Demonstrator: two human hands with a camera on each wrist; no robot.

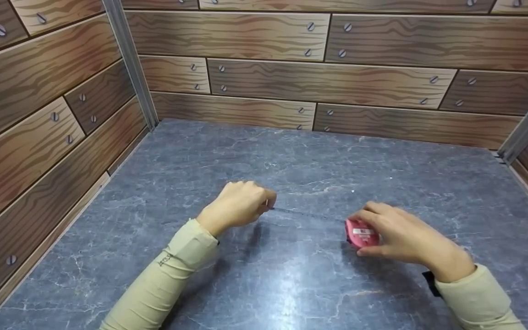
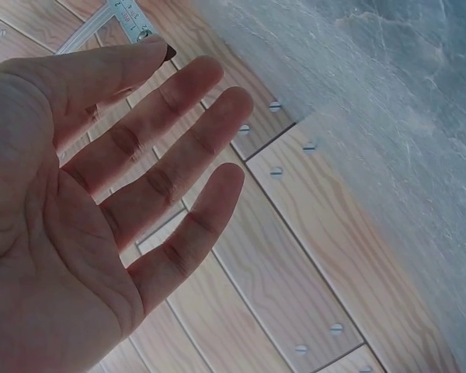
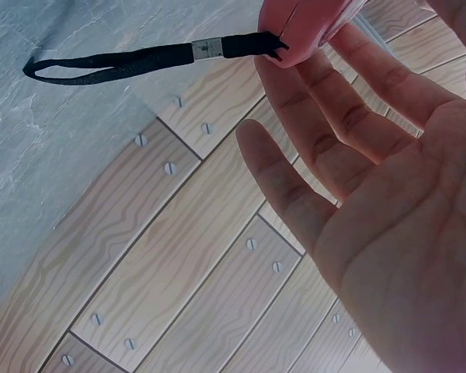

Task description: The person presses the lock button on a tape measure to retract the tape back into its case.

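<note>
My right hand (image 1: 399, 233) grips a pink tape measure (image 1: 362, 233) between thumb and fingers, above the table. From its case hangs a black wrist strap (image 3: 124, 66), seen in the right wrist view. The thin blade (image 1: 307, 214) is drawn out and runs leftward to my left hand (image 1: 241, 201). There the thumb and index finger pinch the blade's end, whose printed numbers (image 2: 128, 17) show in the left wrist view. The other left fingers (image 2: 182, 163) are loosely extended and touch nothing.
Beneath both hands spreads a grey marbled tabletop (image 1: 209, 156). Wood-patterned panels (image 1: 264, 36) wall it in at the back and sides. Metal posts (image 1: 133, 64) stand at the back corners.
</note>
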